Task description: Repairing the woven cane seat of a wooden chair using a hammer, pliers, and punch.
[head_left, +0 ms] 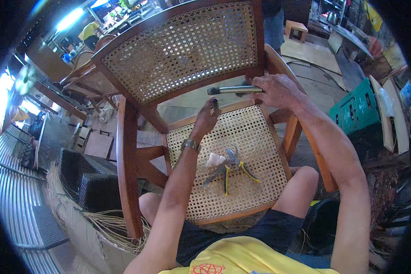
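Observation:
A wooden armchair frame with a woven cane seat (201,196) and cane back (182,50) stands before me. My right hand (278,91), closed at the seat's far right corner, grips a silver bar-shaped tool with a black end (236,90) that points left. Over the far part of the seat, my left hand (207,119) pinches a small dark piece (215,104) whose kind I cannot make out. Pruning shears (233,160) with yellow and black handles lie on the cane. Beside them are a knife (214,175) and a crumpled white piece (215,160).
The chair's armrests (129,169) rise on both sides of my arms. Loose cane strands (112,223) lie at the lower left by a dark woven block (93,178). A green crate (358,109) stands at right. Farther back are plywood sheets (310,55) and a small wooden stool (296,29).

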Motion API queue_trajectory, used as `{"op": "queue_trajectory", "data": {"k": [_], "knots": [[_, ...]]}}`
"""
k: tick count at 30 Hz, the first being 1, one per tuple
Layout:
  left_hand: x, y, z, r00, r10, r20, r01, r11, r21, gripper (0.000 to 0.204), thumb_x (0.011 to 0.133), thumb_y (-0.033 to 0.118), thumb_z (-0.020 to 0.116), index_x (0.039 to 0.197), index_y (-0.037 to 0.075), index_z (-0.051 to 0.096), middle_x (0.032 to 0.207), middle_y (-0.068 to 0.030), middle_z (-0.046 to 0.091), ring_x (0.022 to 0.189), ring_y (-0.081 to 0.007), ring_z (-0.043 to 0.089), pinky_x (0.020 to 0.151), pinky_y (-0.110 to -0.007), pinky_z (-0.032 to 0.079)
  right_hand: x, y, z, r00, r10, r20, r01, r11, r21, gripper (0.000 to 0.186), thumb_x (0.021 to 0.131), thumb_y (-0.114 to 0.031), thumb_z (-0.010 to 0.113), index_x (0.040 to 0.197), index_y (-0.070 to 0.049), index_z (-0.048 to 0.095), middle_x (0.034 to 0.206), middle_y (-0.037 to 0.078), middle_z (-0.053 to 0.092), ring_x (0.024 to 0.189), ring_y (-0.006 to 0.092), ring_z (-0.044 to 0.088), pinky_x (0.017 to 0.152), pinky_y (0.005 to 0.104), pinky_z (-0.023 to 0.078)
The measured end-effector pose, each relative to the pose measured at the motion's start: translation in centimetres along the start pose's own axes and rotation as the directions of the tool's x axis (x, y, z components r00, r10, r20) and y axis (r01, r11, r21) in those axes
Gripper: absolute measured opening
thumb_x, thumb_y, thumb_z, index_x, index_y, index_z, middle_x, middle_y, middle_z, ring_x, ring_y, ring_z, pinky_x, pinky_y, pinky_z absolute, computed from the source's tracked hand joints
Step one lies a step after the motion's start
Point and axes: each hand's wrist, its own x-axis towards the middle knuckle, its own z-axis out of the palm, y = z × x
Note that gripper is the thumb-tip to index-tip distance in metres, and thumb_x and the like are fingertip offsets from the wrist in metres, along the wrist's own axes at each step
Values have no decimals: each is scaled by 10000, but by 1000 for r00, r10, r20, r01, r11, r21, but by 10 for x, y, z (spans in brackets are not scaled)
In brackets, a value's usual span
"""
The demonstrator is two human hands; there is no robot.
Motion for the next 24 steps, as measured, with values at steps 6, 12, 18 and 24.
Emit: {"op": "queue_trajectory", "data": {"k": [6, 12, 18, 24], "knots": [[0, 4, 9, 995, 81, -64, -76, 994, 79, 220, 951, 170, 602, 1114, 25, 581, 1015, -178, 690, 855, -359, 676, 717, -454, 518, 7, 2, 1, 1000, 27, 7, -27, 999, 43, 378, 910, -426, 613, 1009, -62, 605, 921, 197, 684, 933, 396, 668, 820, 518, 511], [-5, 14, 25, 957, 127, -260, -64, 969, 238, 232, 946, 149, 605, 1133, 26, 545, 955, -195, 676, 872, -389, 660, 729, -479, 509, 8, 5, 2, 1000, 10, 0, -10, 999, 32, 375, 909, -415, 617, 1000, -50, 609, 917, 195, 686, 938, 391, 669, 813, 517, 508], [-2, 13, 7, 972, 186, -146, -161, 973, 165, 213, 930, 135, 634, 1098, 25, 565, 932, -187, 670, 846, -376, 660, 723, -462, 512, 9, 8, 7, 999, -24, -48, 28, 996, 82, 358, 896, -395, 656, 986, -56, 590, 884, 178, 657, 913, 385, 649, 780, 497, 488], [-7, 23, 20, 930, 201, -308, -120, 958, 261, 233, 881, 174, 714, 976, 21, 566, 853, -165, 634, 771, -357, 633, 661, -434, 499, 8, 12, 11, 993, -58, -105, 68, 993, 93, 371, 899, -398, 651, 966, -39, 582, 866, 188, 655, 897, 394, 651, 774, 494, 496]]}}
